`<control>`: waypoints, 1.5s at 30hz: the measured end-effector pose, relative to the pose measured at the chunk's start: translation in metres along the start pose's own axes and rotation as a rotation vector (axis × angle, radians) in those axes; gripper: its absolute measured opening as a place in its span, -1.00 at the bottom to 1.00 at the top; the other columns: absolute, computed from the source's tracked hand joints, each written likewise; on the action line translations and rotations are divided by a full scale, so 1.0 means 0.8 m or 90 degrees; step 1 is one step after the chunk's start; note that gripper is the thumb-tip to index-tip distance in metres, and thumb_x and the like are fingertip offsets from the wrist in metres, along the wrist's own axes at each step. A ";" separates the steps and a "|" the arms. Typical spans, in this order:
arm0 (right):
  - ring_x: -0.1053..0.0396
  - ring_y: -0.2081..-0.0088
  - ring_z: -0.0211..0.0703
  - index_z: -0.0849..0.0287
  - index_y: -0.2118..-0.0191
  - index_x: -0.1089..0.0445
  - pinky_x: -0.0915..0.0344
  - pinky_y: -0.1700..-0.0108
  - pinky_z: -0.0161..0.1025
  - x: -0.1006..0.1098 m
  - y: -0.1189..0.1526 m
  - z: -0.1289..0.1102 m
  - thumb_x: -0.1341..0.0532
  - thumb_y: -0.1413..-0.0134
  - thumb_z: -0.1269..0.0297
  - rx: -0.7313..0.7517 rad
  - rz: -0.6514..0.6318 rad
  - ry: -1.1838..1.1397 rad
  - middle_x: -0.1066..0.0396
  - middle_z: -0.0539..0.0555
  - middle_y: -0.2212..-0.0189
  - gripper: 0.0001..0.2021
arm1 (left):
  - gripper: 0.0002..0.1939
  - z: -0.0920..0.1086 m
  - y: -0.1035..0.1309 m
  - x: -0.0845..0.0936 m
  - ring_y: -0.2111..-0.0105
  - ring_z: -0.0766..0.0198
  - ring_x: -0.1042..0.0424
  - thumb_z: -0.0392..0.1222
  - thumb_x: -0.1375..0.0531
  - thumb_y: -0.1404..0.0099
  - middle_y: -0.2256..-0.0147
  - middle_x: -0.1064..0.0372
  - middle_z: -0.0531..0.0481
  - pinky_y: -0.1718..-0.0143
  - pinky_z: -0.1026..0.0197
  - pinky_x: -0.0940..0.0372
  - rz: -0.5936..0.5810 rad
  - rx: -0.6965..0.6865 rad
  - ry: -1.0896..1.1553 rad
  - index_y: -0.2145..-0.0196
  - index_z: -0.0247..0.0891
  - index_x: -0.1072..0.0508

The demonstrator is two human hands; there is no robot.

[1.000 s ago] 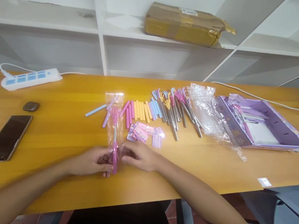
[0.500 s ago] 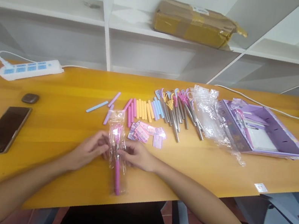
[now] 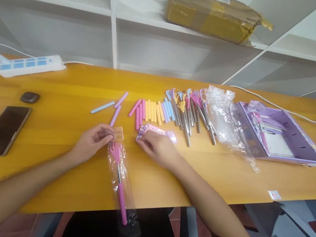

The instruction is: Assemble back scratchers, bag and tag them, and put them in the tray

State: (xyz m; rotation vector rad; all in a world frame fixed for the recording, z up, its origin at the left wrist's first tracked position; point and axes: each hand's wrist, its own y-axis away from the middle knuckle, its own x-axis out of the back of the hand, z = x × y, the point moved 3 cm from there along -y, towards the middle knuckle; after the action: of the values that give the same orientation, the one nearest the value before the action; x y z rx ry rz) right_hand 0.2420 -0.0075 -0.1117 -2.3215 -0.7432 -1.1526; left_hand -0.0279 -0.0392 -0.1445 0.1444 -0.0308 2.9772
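Pinching the clear bag (image 3: 124,173) by its top, the left hand (image 3: 91,144) has the pink back scratcher (image 3: 121,200) inside running lengthwise past the near edge of the table (image 3: 52,186) — while the right hand (image 3: 161,147), nearer the cards (image 3: 156,128), is half curled over them — grip hidden.

Fairly bright light glints on the held bag (image 3: 126,177); detail blurs.
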 end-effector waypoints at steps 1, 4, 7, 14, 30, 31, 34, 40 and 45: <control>-0.35 0.31 -0.15 0.17 0.22 -0.42 -0.13 0.26 -0.20 0.008 -0.001 0.011 -0.16 -0.49 0.10 -0.042 0.027 0.054 -0.46 0.10 0.28 -0.72 | -0.73 0.001 0.000 0.000 0.08 0.18 -0.58 -0.05 -0.36 -0.39 0.02 -0.58 -0.15 -0.04 0.08 -0.50 -0.016 0.005 -0.003 0.05 -0.22 -0.50; -0.35 0.31 -0.12 0.18 0.16 -0.39 -0.07 0.31 -0.20 0.027 0.000 0.034 -0.26 -0.38 0.01 -0.138 0.035 0.164 -0.46 0.16 0.17 -0.70 | -0.63 0.003 0.001 -0.001 0.01 0.16 -0.57 -0.08 -0.40 -0.34 -0.04 -0.57 -0.17 -0.16 0.00 -0.48 -0.060 0.021 0.001 -0.04 -0.20 -0.50; -0.37 0.27 -0.10 0.18 0.12 -0.38 -0.09 0.30 -0.20 0.037 0.002 0.044 -0.34 -0.28 0.05 -0.157 0.001 0.181 -0.47 0.16 0.15 -0.70 | -0.59 0.002 0.001 -0.002 0.00 0.15 -0.58 -0.08 -0.40 -0.34 -0.02 -0.56 -0.14 -0.20 -0.02 -0.45 -0.070 0.046 -0.007 -0.09 -0.20 -0.49; -0.36 0.33 -0.18 0.15 0.22 -0.39 -0.11 0.30 -0.25 0.041 0.000 0.057 -0.36 -0.27 0.18 -0.171 0.010 0.062 -0.48 0.07 0.28 -0.81 | -0.64 0.004 -0.001 -0.002 0.12 0.17 -0.57 0.07 -0.34 -0.40 0.11 -0.56 -0.09 0.00 0.09 -0.49 -0.041 0.064 -0.016 0.02 -0.23 -0.52; -0.55 0.30 -0.11 0.06 -0.01 -0.46 -0.26 0.26 -0.26 0.048 0.000 0.061 -0.27 -0.40 0.27 -0.176 0.081 0.001 -0.66 0.01 0.25 -0.86 | -0.81 0.000 0.006 -0.002 0.32 0.24 -0.54 -0.01 -0.12 -0.60 0.21 -0.59 -0.01 0.23 0.13 -0.43 -0.048 -0.061 -0.056 0.12 -0.16 -0.32; -0.56 0.31 -0.10 0.05 -0.02 -0.48 -0.27 0.25 -0.26 0.049 0.001 0.061 -0.25 -0.42 0.26 -0.173 0.085 0.017 -0.66 0.02 0.24 -0.86 | -0.79 0.000 0.007 -0.002 0.31 0.24 -0.54 0.00 -0.11 -0.60 0.20 -0.59 -0.03 0.22 0.13 -0.43 -0.055 -0.055 -0.074 0.11 -0.18 -0.38; -0.56 0.30 -0.09 0.05 0.04 -0.52 -0.28 0.24 -0.25 0.051 0.002 0.062 -0.23 -0.43 0.26 -0.178 0.097 0.063 -0.66 0.04 0.23 -0.88 | -0.74 0.001 0.007 -0.001 0.29 0.22 -0.55 0.01 -0.10 -0.60 0.16 -0.58 -0.06 0.20 0.12 -0.43 -0.071 -0.025 -0.090 0.04 -0.20 -0.47; -0.48 0.30 -0.10 0.12 0.13 -0.46 -0.26 0.23 -0.22 0.052 0.000 0.063 -0.20 -0.42 0.30 -0.126 0.146 0.081 -0.57 0.13 0.17 -0.91 | -0.70 0.004 0.005 0.000 0.18 0.17 -0.56 0.00 -0.14 -0.58 0.09 -0.58 -0.09 0.07 0.10 -0.43 -0.108 0.009 -0.053 -0.08 -0.19 -0.53; -0.45 0.23 -0.11 0.13 0.19 -0.41 -0.34 0.17 -0.19 0.048 -0.003 0.050 -0.18 -0.43 0.32 -0.037 0.217 -0.041 -0.48 0.13 0.19 -0.90 | -0.59 0.003 0.006 -0.007 -0.08 0.00 -0.53 -0.01 -0.13 -0.58 -0.19 -0.50 -0.22 -0.17 -0.03 -0.37 -0.202 0.017 0.125 -0.26 -0.17 -0.49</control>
State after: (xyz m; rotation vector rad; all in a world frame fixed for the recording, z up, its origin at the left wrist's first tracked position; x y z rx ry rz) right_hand 0.2832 0.0284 -0.1022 -2.4228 -0.3188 -0.9609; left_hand -0.0230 -0.0445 -0.1431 -0.1292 0.0513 2.6617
